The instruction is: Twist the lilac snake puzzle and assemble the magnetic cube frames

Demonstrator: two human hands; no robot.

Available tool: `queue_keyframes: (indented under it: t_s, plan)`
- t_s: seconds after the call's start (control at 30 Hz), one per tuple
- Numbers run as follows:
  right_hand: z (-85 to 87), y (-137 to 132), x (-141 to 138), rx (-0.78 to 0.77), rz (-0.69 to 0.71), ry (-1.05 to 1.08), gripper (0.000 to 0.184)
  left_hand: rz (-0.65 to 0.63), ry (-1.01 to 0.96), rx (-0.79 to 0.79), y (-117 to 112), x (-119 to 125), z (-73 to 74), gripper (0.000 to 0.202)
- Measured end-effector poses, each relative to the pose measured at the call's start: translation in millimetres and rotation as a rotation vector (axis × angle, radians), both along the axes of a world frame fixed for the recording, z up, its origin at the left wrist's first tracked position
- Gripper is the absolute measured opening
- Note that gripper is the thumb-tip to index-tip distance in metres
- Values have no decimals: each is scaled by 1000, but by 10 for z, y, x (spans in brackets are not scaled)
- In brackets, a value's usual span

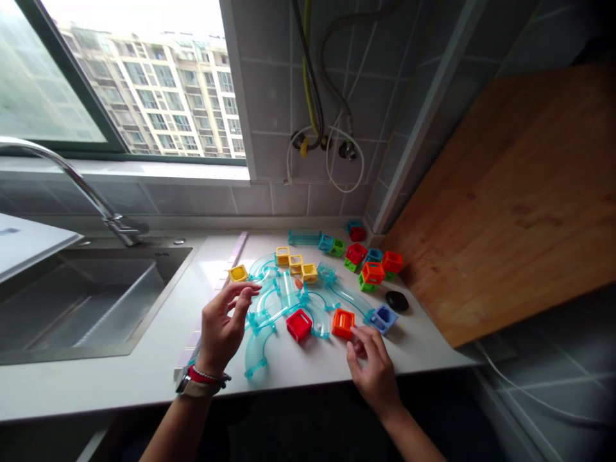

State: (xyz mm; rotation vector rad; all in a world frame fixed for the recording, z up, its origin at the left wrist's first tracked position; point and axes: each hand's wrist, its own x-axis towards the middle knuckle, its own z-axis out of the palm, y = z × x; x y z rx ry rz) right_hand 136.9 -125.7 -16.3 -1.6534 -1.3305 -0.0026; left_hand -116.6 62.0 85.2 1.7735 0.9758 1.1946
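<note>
— Start at the left. What's the left hand (pixel 225 326) doing?

— Nothing's in it. Its fingers are bent, with a small gap at the thumb, and it hangs by the clear blue tracks (pixel 289 292). Its watch (pixel 183 380) and bracelets (pixel 205 375) worry me: a low sweep of the wrist could snag a track end and drag the rest.

— Which piece is most exposed?

— The curved track (pixel 256 351) at four o'clock from that hand. One end lies near the front edge of the counter (pixel 144 380), so a bump from the forearm could tip it off. I can't tell whether it's clipped to its neighbours.

— And further along?

— The red block (pixel 299 325) sits at three o'clock from the left hand, right beside the tracks. A push on it could shove them askew.

— Then the orange block (pixel 343 324)?

— Same direction, beyond the red one, flat on the counter. The right hand (pixel 374 369) is between four and five o'clock from it, fingers loosely curled, thumb standing off. A fingertip is at its corner; whether it touches, I can't tell. A one-finger nudge might spin the block instead of shifting it squarely.

— Anything past that?

— The blue block (pixel 384 319), at three o'clock from the orange one, meets a track's end. The right hand's knuckles are near enough that a careless lift could jolt that joint.
</note>
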Motion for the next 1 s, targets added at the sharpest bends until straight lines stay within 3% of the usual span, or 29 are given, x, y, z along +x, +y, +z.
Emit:
queue_keyframes:
  t_s: [0.17, 0.23, 0.33, 0.47, 0.63, 0.73, 0.83, 1.0]
  plan:
    - [3, -27, 48, -44, 52, 37, 7, 281, 701, -25, 520, -581, -152, 46]
    - [-7, -30, 61, -69, 104, 12, 9, 319, 828, -70, 747, -770, -233, 51]
    - [-31, -31, 59, -46, 124, -18, 9, 296, 945, -144, 934, -906, -338, 53]
    - [-43, -40, 56, -13, 141, 0, 10, 332, 996, -176, 972, -893, -452, 42]
    - [-2, -71, 109, 10, 183, 72, 11, 471, 943, -273, 968, -925, -393, 29]
    - [37, -95, 156, 5, 213, 162, 10, 549, 843, -325, 839, -1034, -250, 29]
    - [63, -106, 188, -6, 229, 249, 10, 597, 716, -325, 526, -1186, -92, 32]
    - [81, -120, 199, -20, 276, 288, 14, 600, 519, -283, -437, -1440, 31, 49]
